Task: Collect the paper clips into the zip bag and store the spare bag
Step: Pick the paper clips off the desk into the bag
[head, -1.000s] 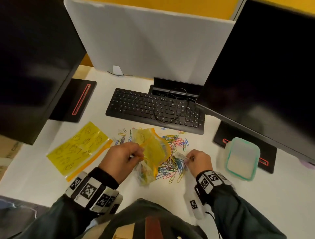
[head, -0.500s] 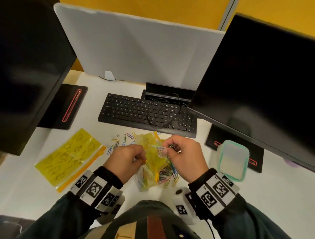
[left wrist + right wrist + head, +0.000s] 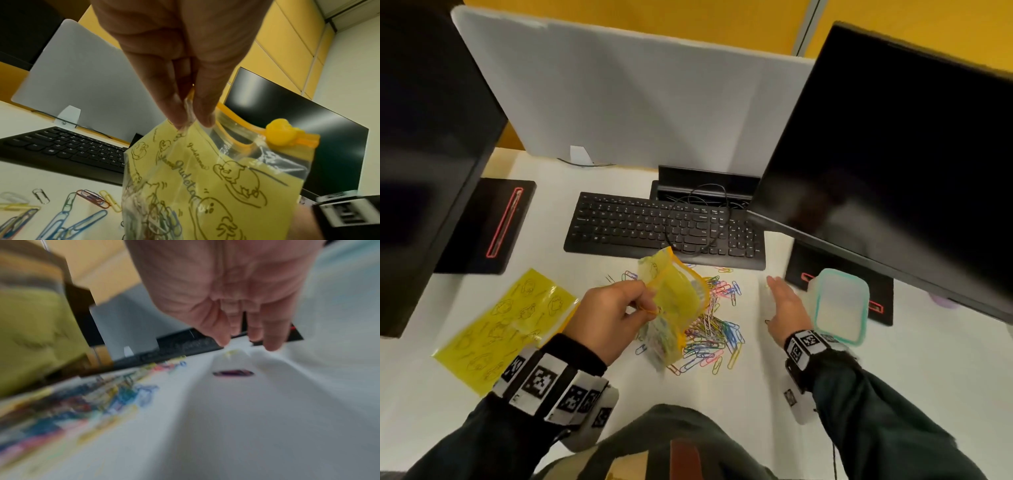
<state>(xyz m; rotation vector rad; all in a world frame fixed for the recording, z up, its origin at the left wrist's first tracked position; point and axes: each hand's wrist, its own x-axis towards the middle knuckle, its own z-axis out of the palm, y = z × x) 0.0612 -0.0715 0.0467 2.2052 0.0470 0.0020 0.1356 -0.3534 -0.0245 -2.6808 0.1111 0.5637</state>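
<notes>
Up front, left hand [image 3: 607, 317] pinching zip bag [image 3: 677, 301].

The right hand [image 3: 786, 310], which half a second ago pinched paper clips at the mouth of the yellow printed zip bag [image 3: 677, 301], now lies away to the right with straight fingers, low over the white worktop [image 3: 756, 394] beside the teal-rimmed plastic container [image 3: 840, 306]. The bag's mouth now gapes unattended.
</notes>
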